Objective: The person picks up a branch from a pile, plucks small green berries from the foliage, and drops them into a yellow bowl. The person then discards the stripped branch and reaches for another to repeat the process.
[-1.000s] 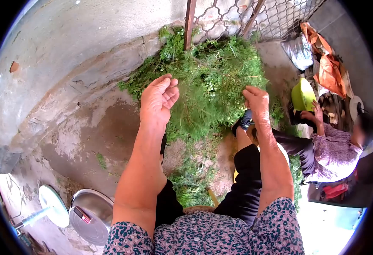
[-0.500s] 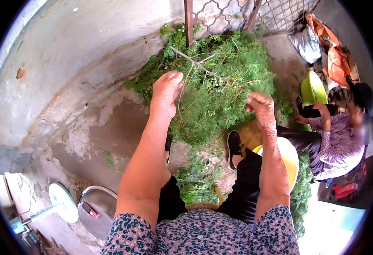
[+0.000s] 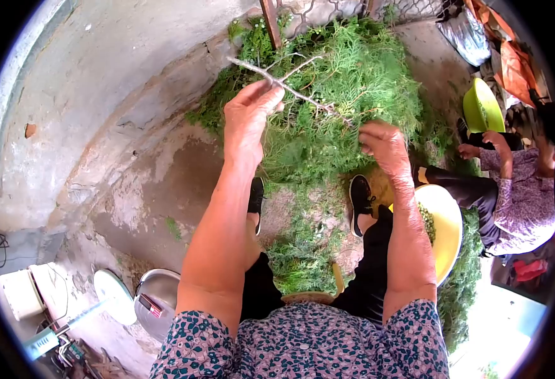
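A bare, forked branch [image 3: 299, 95] stretches between my hands, over a large heap of green leafy cuttings [image 3: 378, 69]. Its stem lies in the closed fingers of my left hand [image 3: 249, 117]. My right hand [image 3: 384, 144] is closed near the branch's thin, leafy end; what its fingers hold, if anything, is too small to make out. Beside my right forearm stands a yellow basin [image 3: 447, 230] with small green pieces in it.
A co-worker [image 3: 521, 196] sits at the right by a lime-green basin [image 3: 483, 107]. A rusty post [image 3: 270, 24] and wire mesh stand behind the heap. At the lower left are a metal basin [image 3: 157, 319] and a pale round stand [image 3: 114, 295]. More cuttings lie between my feet.
The branch has shifted up and left, and my left hand now grips its stem. My right hand stays closed. The view has moved, showing more of the yellow basin.
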The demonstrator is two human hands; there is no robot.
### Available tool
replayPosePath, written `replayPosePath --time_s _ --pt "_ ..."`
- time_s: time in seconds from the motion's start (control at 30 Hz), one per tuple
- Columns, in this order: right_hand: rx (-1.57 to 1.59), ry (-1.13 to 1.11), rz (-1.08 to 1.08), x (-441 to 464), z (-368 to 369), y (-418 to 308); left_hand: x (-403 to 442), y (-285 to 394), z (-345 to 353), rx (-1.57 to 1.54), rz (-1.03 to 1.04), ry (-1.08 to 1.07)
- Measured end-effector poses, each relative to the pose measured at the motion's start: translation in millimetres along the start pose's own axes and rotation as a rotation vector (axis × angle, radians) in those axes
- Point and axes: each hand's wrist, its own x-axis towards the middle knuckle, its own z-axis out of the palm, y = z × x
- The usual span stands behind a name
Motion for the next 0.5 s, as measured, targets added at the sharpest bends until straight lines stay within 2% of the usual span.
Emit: replayPosePath --time_s 0.1,0.13,0.2,0.23,0.27,0.33,0.37,0.4,0.43,0.47,0.5 --pt "-0.226 0.019 0.018 0 9 1 -2 3 10 -0.101 0.068 0.011" --pt "-0.311 0.009 -0.026 1 9 7 -1 2 11 -0.101 0.07 0.005" --pt "-0.52 0.089 -0.292 2 13 18 -1 -2 13 -0.062 0.085 0.036" --pt "-0.529 0.139 -0.296 -2 17 10 -2 -3 15 -0.07 0.081 0.04" --pt "-0.456 0.135 -0.207 -5 22 -3 -3 -5 17 -0.071 0.081 0.033" --pt "0.101 -0.054 0.306 -9 30 -22 -7 -9 23 0.042 0.133 0.013" --pt "0.103 -0.046 0.306 -11 35 -21 -11 -9 27 0.074 0.16 -0.023" --pt "0.442 -0.122 0.38 -13 40 -19 -14 -9 28 0.076 0.16 -0.03" --pt "0.782 -0.199 0.445 -13 44 -19 -16 -10 28 0.244 0.311 -0.093" --pt "0.785 -0.194 0.441 -12 46 -20 -16 -10 28 0.409 0.464 -0.155" --pt "0.976 -0.232 0.451 -9 48 -21 -14 -12 26 0.606 0.705 -0.167"
